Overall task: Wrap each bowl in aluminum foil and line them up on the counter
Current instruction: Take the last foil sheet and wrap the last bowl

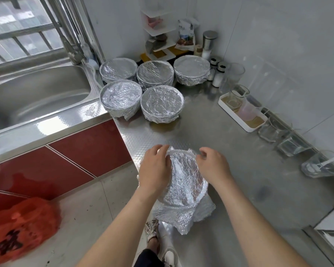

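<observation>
Left hand [154, 167] and right hand [213, 166] grip foil-covered bowl [183, 184] at rim. Five wrapped bowls [154, 74] crowd 12 o'clock; glasses [270, 130] line 3 o'clock.

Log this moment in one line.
step: wrapping bowl | left hand: holds rim | right hand: pinches foil at rim | done: five wrapped bowls

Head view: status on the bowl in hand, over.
Left hand and right hand grip foil at rim of near bowl. Foil loose at front edge. Five wrapped bowls grouped by sink; nothing in between.
</observation>
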